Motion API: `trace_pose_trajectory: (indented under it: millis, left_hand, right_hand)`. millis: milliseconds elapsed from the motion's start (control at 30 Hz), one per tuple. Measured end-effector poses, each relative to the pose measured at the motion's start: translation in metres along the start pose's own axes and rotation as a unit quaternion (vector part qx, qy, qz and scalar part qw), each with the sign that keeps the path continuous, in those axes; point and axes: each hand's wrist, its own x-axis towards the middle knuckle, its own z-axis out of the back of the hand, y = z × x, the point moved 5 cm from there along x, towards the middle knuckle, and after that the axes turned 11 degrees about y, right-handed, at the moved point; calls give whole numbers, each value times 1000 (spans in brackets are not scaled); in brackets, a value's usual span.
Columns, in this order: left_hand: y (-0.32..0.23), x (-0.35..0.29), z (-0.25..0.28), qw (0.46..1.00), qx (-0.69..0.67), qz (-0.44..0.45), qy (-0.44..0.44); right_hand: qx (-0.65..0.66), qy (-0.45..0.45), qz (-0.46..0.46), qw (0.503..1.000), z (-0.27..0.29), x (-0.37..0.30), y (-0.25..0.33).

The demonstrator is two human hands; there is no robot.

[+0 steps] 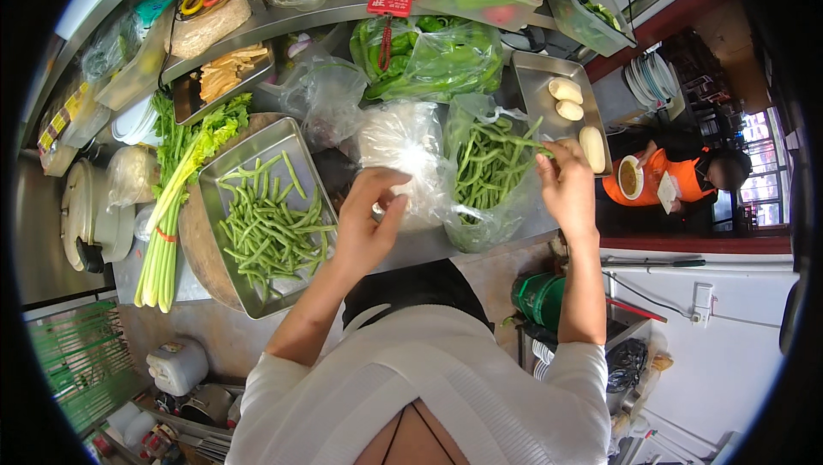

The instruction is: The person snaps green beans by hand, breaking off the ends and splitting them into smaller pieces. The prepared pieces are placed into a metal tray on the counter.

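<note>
In the head view, your left hand is raised in front of a white-filled plastic bag, its fingers curled and the thumb close to the forefinger; the gap is narrow, and whether anything is pinched there cannot be told. Your right hand is at the right side of an open clear bag, thumb and forefinger drawn close together near the ends of the green beans inside; whether it grips a bean or the bag cannot be told. The bagged beans are on the worktop, between the white-filled bag and your right hand. A further heap of beans lies in a metal tray to the left of your left hand, the tray overlapping a round board. Celery, bound with a red band, lies left of that tray. Beyond the bagged beans, a second metal tray holds three pale pieces. A bag of green peppers lies behind the white-filled bag. At right, a co-worker in orange holds a bowl.
</note>
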Motion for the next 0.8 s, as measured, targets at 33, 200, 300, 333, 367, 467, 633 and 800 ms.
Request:
trace_pose_trajectory:
  millis: [33, 200, 300, 333, 367, 467, 633, 800]
  left_hand:
    - [-3, 8, -5, 1000, -10, -19, 15]
    - [-22, 47, -22, 994, 14, -97, 46]
    - [-42, 73, -30, 982, 130, -134, 30]
    - [-44, 79, -36, 979, 145, -139, 35]
    - [-39, 85, -43, 982, 124, -135, 53]
    - [-5, 103, -67, 983, -69, -58, 161]
    - [55, 120, -70, 944, -308, 3, 116]
    - [66, 109, -35, 894, -445, 22, 46]
  right_hand:
    - [19, -4, -1, 1000, 6, 0, 4]
    - [159, 57, -32, 985, 21, 8, 29]
    - [271, 111, -24, 956, 21, 13, 55]
    - [285, 122, -21, 951, 21, 16, 60]
    - [297, 134, -18, 945, 21, 21, 66]
    - [330, 154, 3, 931, 15, 44, 68]
    - [376, 161, 41, 912, -22, 73, 50]
    - [358, 199, 16, 912, -40, 65, 29]
